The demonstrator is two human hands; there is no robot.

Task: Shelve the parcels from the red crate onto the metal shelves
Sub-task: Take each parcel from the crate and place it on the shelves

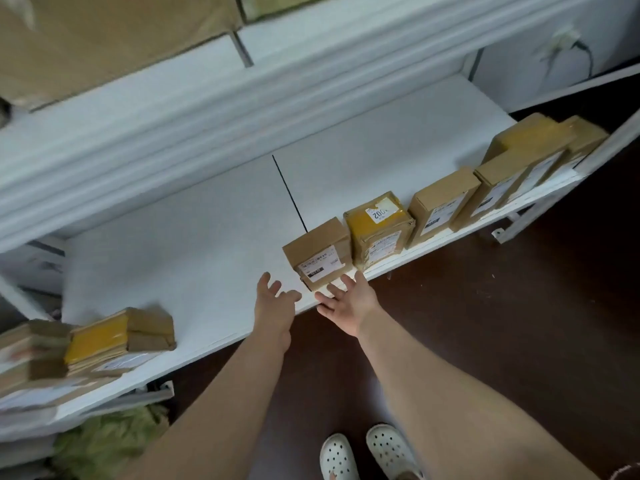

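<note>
A small brown cardboard parcel (320,252) with a white label stands at the front edge of the white metal shelf (194,251). My left hand (275,301) hovers just left of it with fingers spread, holding nothing. My right hand (346,299) is spread open right in front of the parcel, fingertips at its lower face. To its right along the shelf edge stand a yellow-taped parcel (379,228), a brown box (441,206) and several more boxes (519,168). The red crate is out of view.
A flat yellow-taped parcel (114,337) lies on a stack at the shelf's left end. An upper shelf (173,109) overhangs at the back with large cartons (104,39) on it. Dark floor lies below, with my white clogs (367,452) on it. Something green and furry (104,441) sits under the shelf.
</note>
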